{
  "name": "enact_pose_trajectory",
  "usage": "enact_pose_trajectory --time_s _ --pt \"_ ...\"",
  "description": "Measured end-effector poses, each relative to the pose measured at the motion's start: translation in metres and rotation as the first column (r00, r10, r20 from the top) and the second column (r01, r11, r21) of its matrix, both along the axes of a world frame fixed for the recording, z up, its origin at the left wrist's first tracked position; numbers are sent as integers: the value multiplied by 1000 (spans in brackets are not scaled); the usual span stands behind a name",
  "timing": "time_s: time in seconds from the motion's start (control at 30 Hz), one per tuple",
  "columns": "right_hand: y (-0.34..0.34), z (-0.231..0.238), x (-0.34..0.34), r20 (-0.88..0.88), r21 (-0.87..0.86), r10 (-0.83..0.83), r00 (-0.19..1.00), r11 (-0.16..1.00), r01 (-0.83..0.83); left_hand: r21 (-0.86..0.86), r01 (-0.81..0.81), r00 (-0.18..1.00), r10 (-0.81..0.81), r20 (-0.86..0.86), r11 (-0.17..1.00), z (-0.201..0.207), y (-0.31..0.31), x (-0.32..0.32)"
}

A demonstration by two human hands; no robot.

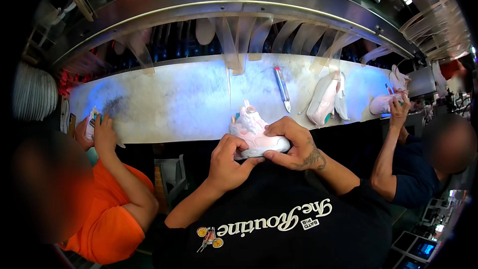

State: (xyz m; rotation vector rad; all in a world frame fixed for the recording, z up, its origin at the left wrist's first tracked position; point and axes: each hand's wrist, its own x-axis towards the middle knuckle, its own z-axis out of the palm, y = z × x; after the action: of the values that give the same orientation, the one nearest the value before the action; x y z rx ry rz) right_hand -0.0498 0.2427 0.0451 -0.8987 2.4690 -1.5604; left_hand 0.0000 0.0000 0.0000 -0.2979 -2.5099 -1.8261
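Gripping a pale pink shoe (255, 130) from both sides, the left hand (226, 162) and right hand (296, 143) hold it at the near edge of the bench (174, 107). It looks light, soft on top and stiffer along the sole (269, 148), so the sole seems the safest hold. The pale, smudged bench carries a blue tool (282, 87) and more shoes (323, 99); clear strips (261, 32) hang beyond, with co-workers (109, 204) at either side.

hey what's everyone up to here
The person's left hand and right hand grip a pale pink shoe at the near edge of a long bench. A slim tool and another shoe lie on it. To the right, a co-worker in navy handles a shoe too; to the left, one in orange holds something pale, mostly hidden.
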Motion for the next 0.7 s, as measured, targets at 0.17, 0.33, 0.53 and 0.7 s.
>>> enact_pose_trajectory --time_s 0.17,0.33,0.53,0.7 --pt "-6 9 -4 -108 69 19 994 998 -12 -19 -56 987 52 -150 998 1 8 2" --pt "-6 4 -7 -114 86 40 993 996 -31 14 -46 990 48 -136 999 -18 5 4" --pt "-12 8 -12 -133 108 47 990 994 -33 58 -49 998 51 -41 997 -16 4 13" --pt "-17 9 -14 -153 103 105 983 991 -90 83 -76 993 83 -89 994 -23 0 6"
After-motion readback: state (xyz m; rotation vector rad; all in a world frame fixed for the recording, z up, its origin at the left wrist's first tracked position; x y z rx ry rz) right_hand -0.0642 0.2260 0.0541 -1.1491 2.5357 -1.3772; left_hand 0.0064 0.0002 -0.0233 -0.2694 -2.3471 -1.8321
